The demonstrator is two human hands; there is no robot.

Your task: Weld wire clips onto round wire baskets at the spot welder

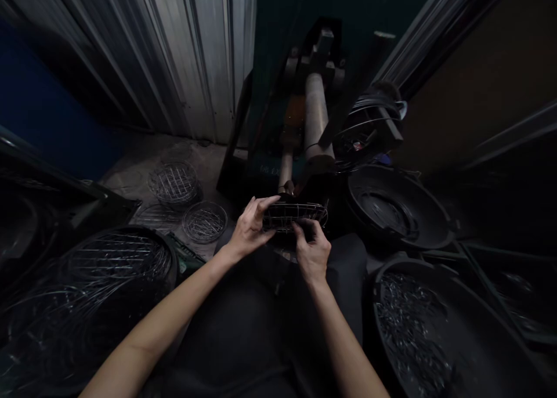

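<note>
- My left hand [249, 228] grips the wire basket [285, 218]; my right hand [314, 250], apart, pinches its near side.
- Lower right of hands: black tub [474, 334], metal bits [411, 328].
- Lower left: dark tub [174, 264], wire grids [115, 256].

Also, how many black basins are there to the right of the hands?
2. The farther basin is just right of the machine; the nearer basin is at lower right, with small metal pieces in it. More may be hidden in the dark.

Two hands [249, 228], one machine [319, 111], one held basket [284, 217], two tubs [429, 215] (right).
</note>
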